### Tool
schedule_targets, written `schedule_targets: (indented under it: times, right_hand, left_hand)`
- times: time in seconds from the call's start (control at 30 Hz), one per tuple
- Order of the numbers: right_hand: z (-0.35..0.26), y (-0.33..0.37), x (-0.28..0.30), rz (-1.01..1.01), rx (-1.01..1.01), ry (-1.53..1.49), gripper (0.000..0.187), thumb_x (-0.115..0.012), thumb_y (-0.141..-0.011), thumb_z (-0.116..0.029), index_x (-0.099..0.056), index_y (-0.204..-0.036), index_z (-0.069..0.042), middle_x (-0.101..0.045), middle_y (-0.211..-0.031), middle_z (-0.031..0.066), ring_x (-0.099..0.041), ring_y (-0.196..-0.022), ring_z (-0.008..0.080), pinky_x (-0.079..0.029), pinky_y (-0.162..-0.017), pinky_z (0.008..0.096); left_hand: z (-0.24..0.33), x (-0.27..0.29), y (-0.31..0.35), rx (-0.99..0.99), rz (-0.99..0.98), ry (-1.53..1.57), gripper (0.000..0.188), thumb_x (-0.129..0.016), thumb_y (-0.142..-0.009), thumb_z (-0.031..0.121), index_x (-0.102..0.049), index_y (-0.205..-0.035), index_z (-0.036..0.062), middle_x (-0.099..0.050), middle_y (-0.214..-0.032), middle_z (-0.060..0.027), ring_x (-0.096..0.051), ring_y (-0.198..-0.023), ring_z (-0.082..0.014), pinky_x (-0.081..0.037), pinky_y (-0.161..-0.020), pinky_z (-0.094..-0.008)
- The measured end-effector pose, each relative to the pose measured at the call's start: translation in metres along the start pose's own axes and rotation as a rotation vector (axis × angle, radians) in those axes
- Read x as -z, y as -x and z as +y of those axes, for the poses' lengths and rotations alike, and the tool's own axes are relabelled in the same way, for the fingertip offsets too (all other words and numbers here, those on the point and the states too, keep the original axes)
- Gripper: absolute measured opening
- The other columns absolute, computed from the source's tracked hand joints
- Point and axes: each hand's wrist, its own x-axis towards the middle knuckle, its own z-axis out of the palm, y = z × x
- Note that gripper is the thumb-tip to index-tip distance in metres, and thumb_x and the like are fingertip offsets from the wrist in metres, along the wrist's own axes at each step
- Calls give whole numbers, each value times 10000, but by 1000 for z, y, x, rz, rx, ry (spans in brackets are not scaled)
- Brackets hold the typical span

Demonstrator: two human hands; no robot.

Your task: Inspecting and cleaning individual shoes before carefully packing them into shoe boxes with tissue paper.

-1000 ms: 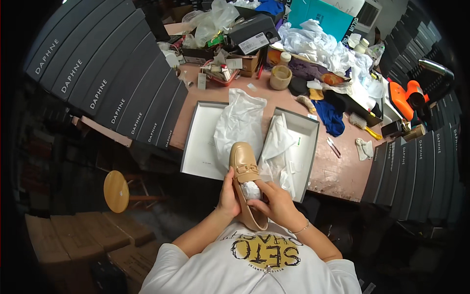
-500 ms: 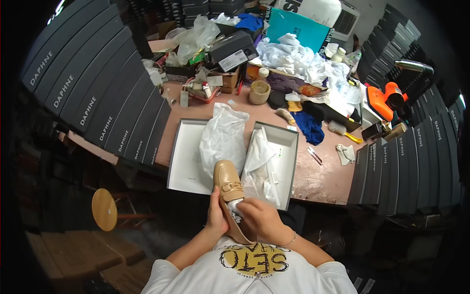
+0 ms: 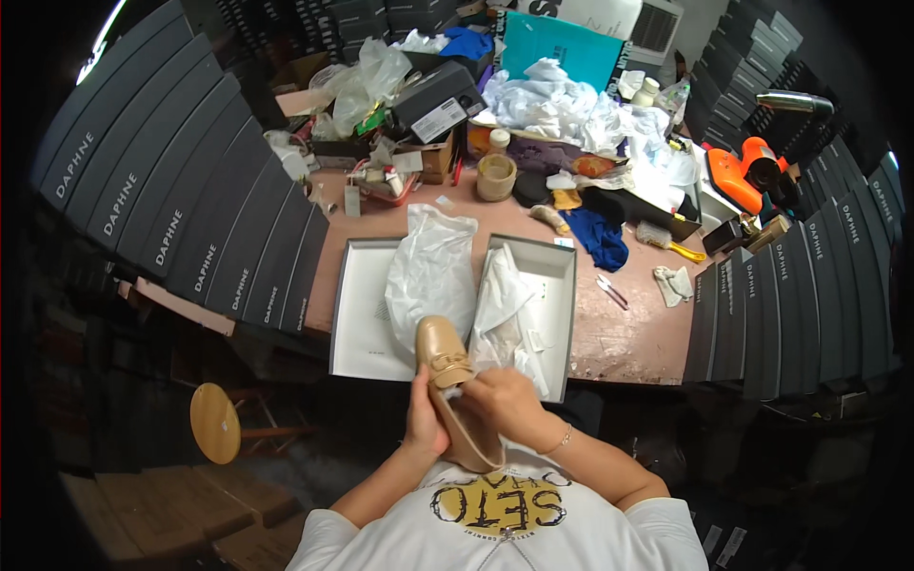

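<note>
A tan loafer (image 3: 442, 346) with a buckle-like trim on its upper is held toe-up in front of my chest. My left hand (image 3: 424, 414) grips its side, fingers wrapped round the sole. At the shoe's opening, my right hand (image 3: 509, 404) has its fingers curled and dipped in behind the trim; its fingertips are hidden. A small bit of white paper (image 3: 453, 392) shows inside the opening, beside those fingers. Just beyond the toe, white tissue paper (image 3: 433, 257) lies over an open shoebox half (image 3: 367, 347). The other half (image 3: 557, 314) holds a white-wrapped bundle (image 3: 503, 295).
Tall stacks of dark shoeboxes flank the pink table (image 3: 628, 347) at left (image 3: 190, 205) and right (image 3: 790, 295). On it lie small snips (image 3: 612, 292), a yellow-handled brush (image 3: 666, 240), a blue cloth (image 3: 598, 238) and a jar (image 3: 496, 178). Crumpled paper (image 3: 562, 105) heaps behind. A round stool (image 3: 215, 423) stands lower left.
My right fingers have moved deeper into the loafer's opening, and less white paper shows there. The view has shifted slightly; my left hand keeps its grip on the loafer.
</note>
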Motion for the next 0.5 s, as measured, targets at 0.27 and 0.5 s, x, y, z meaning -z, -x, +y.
schedule_targets:
  times: [0.27, 0.5]
  right_hand:
    - [11, -19, 3, 124, -249, -319, 746, -789, -666, -131, -440, -1321, -56, -543, -1166, 197, -568, -1012, 379, -484, -857, 383]
    - [17, -46, -13, -58, -357, -228, 740, -713, -722, -122, -391, -1385, -58, -555, -1201, 184, -592, -987, 382, -501, -820, 406]
  left_hand:
    - [5, -3, -9, 102, -153, -10, 594, -303, -970, 525, -475, -1293, 57, -590, -1175, -123, -596, -1051, -258, -480, -929, -435]
    - [2, -17, -6, -12, -84, -61, 619, -266, -966, 561, -431, -1323, 83, -548, -1232, -119, -577, -1081, -248, -491, -916, -405]
